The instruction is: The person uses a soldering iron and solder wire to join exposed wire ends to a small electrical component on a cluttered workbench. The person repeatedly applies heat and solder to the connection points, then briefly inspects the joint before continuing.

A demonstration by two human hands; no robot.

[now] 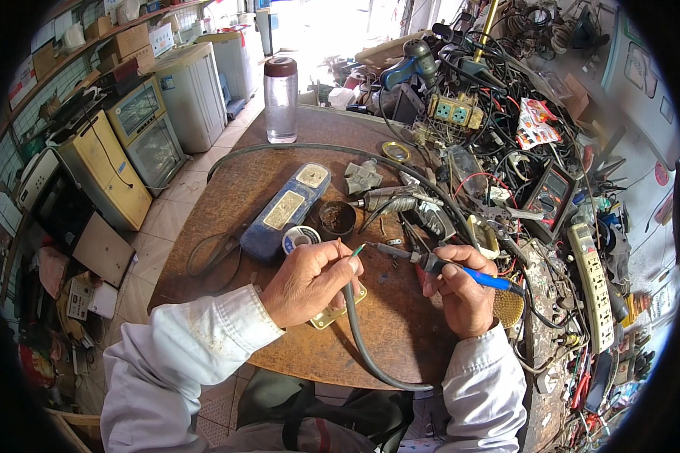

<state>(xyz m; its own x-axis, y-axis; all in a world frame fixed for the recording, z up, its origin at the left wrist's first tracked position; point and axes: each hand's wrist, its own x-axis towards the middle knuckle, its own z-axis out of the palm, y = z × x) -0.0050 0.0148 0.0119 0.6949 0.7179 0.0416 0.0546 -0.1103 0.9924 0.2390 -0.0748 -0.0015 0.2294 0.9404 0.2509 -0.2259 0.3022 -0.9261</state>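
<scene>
My left hand (pixel 310 281) pinches the end of a thick grey cable (pixel 357 332) between thumb and fingers. A thin green wire (pixel 359 250) pokes out above the thumb. In my right hand (pixel 465 293) is a soldering iron (pixel 483 278) with a blue handle, gripped like a pen. Its tip points left, close to the green wire's end; whether they touch I cannot tell. Partly covered by my left hand, a pale yellow socket plate (pixel 329 317) lies on the brown table (pixel 400 343). Just beyond that hand sit a solder spool (pixel 301 236) and a round tin (pixel 336 220).
A worn blue case (pixel 287 208) lies beyond my left hand, with a water bottle (pixel 281 102) at the far edge. Tangled cables, a multimeter (pixel 551 192) and a power strip (pixel 591 287) crowd the right side. A black cable (pixel 310 146) arcs across the tabletop.
</scene>
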